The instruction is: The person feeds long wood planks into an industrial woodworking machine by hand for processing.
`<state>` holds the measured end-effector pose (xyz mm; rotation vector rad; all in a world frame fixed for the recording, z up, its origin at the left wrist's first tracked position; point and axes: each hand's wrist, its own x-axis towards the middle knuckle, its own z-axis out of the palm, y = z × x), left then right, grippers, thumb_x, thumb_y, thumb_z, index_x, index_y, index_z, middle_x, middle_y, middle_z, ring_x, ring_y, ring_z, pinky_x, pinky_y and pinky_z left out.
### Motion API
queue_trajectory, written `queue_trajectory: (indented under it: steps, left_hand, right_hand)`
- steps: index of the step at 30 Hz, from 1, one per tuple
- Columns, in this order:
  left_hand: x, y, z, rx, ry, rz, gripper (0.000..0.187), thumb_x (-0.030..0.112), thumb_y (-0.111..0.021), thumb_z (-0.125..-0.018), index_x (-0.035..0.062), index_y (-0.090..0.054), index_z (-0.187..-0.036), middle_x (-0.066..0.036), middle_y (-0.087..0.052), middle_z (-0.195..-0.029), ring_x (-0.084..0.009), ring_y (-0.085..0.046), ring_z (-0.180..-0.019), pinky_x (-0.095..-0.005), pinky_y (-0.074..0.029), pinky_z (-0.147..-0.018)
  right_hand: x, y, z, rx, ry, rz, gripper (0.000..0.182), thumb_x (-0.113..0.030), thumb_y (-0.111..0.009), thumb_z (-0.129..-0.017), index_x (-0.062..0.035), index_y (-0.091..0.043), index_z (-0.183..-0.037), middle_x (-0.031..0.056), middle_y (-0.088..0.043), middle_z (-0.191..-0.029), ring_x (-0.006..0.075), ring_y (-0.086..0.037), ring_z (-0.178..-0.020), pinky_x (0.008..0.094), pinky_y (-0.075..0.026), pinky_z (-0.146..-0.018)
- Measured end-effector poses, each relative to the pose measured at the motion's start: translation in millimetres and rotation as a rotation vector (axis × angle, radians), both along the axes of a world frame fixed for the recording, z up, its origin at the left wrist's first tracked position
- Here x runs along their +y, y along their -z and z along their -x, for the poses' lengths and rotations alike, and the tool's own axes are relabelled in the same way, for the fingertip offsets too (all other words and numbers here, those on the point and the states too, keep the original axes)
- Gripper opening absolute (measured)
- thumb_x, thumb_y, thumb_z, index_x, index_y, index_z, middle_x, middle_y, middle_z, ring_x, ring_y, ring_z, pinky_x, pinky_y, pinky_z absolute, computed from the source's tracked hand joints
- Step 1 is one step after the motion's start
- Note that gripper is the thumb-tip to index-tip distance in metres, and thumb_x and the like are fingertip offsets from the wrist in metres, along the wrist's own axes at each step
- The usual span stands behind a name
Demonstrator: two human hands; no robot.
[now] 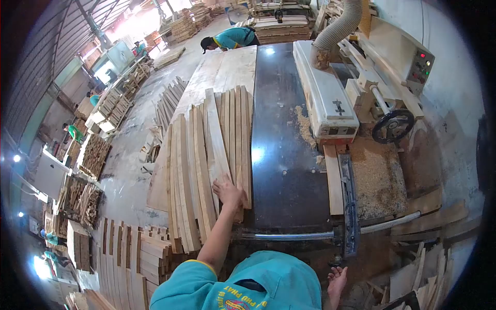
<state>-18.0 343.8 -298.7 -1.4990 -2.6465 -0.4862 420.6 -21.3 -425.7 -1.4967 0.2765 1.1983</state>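
Observation:
My left hand (227,192) grips the near part of a pale wooden strip (216,134), fingers over one side and thumb towards the other. The strip lies slantwise on top of a row of similar wooden strips (182,175), side by side on a wide board. Down at the right, my right hand (337,280) is held palm up with its fingers apart and loosely curled. It is just below a dark knob (336,260) at the end of the metal guide fence (349,206), and nothing shows in its palm.
A dark machine table (279,155) stretches ahead, beside a white machine housing (328,98) with a handwheel (392,126) and dust hose (338,26). A metal rail (289,236) crosses the front. Stacked wood (124,258) stands at left; a co-worker (232,37) bends over the far end.

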Motion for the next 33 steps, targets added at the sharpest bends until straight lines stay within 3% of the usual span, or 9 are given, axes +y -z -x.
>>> queue_trajectory:
  steps: [4,7,13,15,17,20,23,28,33]
  left_hand:
    - [-2.9,24.5,24.6,0.025,0.128,-0.052,0.064,0.023,-0.070,-0.084,0.0041,-0.049,-0.142,-0.030,-0.045,-0.135,-0.0476,-0.044,-0.125,-0.0510,-0.035,-0.111]
    - [1.8,13.0,38.2,-0.192,0.208,-0.178,0.070,0.021,-0.070,-0.083,0.0032,-0.044,-0.146,-0.029,-0.050,-0.131,-0.0477,-0.046,-0.122,-0.0510,-0.037,-0.110]
    - [-43.8,-14.7,17.0,-0.790,0.389,-0.341,0.067,0.012,-0.066,-0.093,-0.0003,-0.037,-0.152,-0.021,-0.060,-0.128,-0.0298,-0.057,-0.117,-0.0414,-0.046,-0.105]
    - [-46.3,-7.0,11.8,-1.588,0.368,-0.323,0.061,0.015,-0.064,-0.098,0.0022,-0.040,-0.152,-0.017,-0.059,-0.134,-0.0243,-0.061,-0.119,-0.0355,-0.052,-0.093]
    - [-50.2,-3.4,-12.0,-1.629,0.419,-0.376,0.051,0.019,-0.053,-0.105,0.0004,-0.040,-0.151,-0.022,-0.055,-0.138,-0.0273,-0.063,-0.115,-0.0337,-0.055,-0.091]
    - [-66.6,-58.1,-63.6,-2.817,0.213,-0.229,0.051,0.024,-0.043,-0.107,-0.0081,-0.038,-0.147,-0.026,-0.049,-0.142,-0.0340,-0.061,-0.118,-0.0406,-0.056,-0.101]
    - [-73.0,-47.5,-83.0,-3.040,0.226,-0.166,0.054,0.030,-0.033,-0.109,-0.0054,-0.033,-0.151,-0.025,-0.046,-0.147,-0.0382,-0.060,-0.115,-0.0461,-0.054,-0.102]
    - [-79.1,-44.4,-95.9,-2.840,0.228,-0.146,0.061,0.045,-0.021,-0.111,0.0025,-0.034,-0.153,-0.020,-0.048,-0.149,-0.0315,-0.062,-0.112,-0.0414,-0.056,-0.099]
    - [-101.1,-47.4,-110.1,-2.300,0.345,0.064,0.059,0.045,-0.023,-0.111,0.0042,-0.042,-0.150,-0.006,-0.064,-0.119,-0.0170,-0.065,-0.096,-0.0328,-0.058,-0.076]
  right_hand:
    - [3.7,-6.1,1.9,-0.036,-0.040,0.030,0.047,-0.052,-0.045,-0.106,-0.0070,-0.059,-0.106,0.0094,-0.071,-0.086,0.0187,-0.062,-0.065,0.0314,-0.048,-0.058]
    - [9.5,-13.7,7.1,-0.086,-0.078,0.048,0.045,-0.048,-0.046,-0.107,-0.0054,-0.058,-0.106,0.0102,-0.071,-0.086,0.0180,-0.062,-0.065,0.0313,-0.048,-0.058]
    - [10.0,-18.3,19.1,-0.214,-0.208,-0.030,0.040,-0.040,-0.047,-0.108,-0.0014,-0.058,-0.105,0.0133,-0.072,-0.086,0.0176,-0.063,-0.064,0.0319,-0.050,-0.058]
    - [15.8,-18.2,25.2,-0.229,-0.263,-0.047,0.038,-0.037,-0.047,-0.108,-0.0005,-0.058,-0.105,0.0138,-0.072,-0.086,0.0180,-0.064,-0.066,0.0319,-0.051,-0.059]
    - [28.6,-19.8,30.9,-0.265,-0.454,-0.158,0.031,-0.031,-0.048,-0.107,-0.0023,-0.060,-0.104,0.0140,-0.074,-0.088,0.0157,-0.066,-0.063,0.0279,-0.051,-0.057]
    - [54.4,-40.5,42.7,-0.328,-0.568,-0.222,0.029,-0.025,-0.050,-0.107,0.0007,-0.062,-0.104,0.0148,-0.075,-0.091,0.0164,-0.068,-0.070,0.0292,-0.054,-0.062]
    - [83.8,-62.0,53.1,-0.320,-0.668,-0.319,0.027,-0.022,-0.052,-0.107,0.0025,-0.063,-0.108,0.0147,-0.075,-0.095,0.0169,-0.070,-0.076,0.0305,-0.056,-0.067]
    - [125.5,-99.3,69.2,-0.368,-0.887,-0.552,0.024,-0.018,-0.055,-0.105,0.0018,-0.063,-0.116,0.0130,-0.075,-0.101,0.0161,-0.069,-0.084,0.0317,-0.056,-0.077]
    - [142.0,-150.6,89.8,-0.345,-1.026,-0.565,0.028,-0.016,-0.059,-0.102,0.0001,-0.061,-0.125,0.0118,-0.072,-0.110,0.0185,-0.067,-0.100,0.0347,-0.055,-0.089]
